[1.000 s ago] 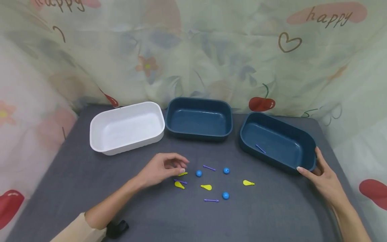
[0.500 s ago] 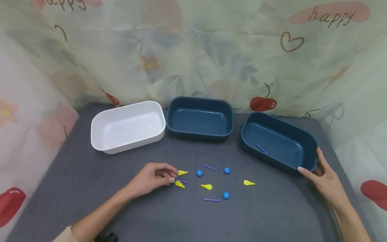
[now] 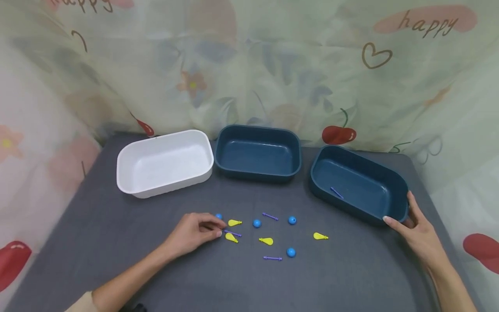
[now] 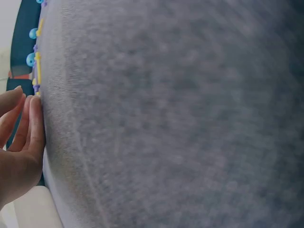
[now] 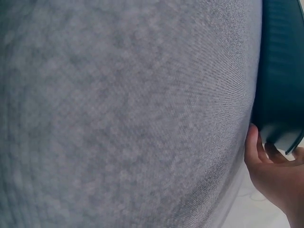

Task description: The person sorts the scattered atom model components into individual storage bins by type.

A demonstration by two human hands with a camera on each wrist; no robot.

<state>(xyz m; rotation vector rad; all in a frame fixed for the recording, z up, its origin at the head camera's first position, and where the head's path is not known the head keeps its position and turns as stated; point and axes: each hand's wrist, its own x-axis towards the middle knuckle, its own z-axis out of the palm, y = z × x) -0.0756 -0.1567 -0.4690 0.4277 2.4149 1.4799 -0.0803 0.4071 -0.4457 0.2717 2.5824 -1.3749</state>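
Observation:
My left hand lies low over the cloth, fingers loosely bent, thumb and index tips just left of a purple dumbbell-shaped stick. Its fingers look apart from the small pieces in the left wrist view. Close by are two yellow bulb-shaped pieces and a blue bead, partly hidden behind the hand. My right hand grips the near right corner of a dark blue bin, thumb at the rim. That bin holds one purple stick. In the right wrist view, the fingers touch its end.
A white bin stands at the left, another dark blue bin in the middle. Several blue beads, yellow pieces and purple sticks lie scattered over the grey cloth. A printed curtain hangs behind.
My left hand has drawn back left and slightly toward me, uncovering the yellow piece and then a blue bead. My right hand still holds the bin's corner.

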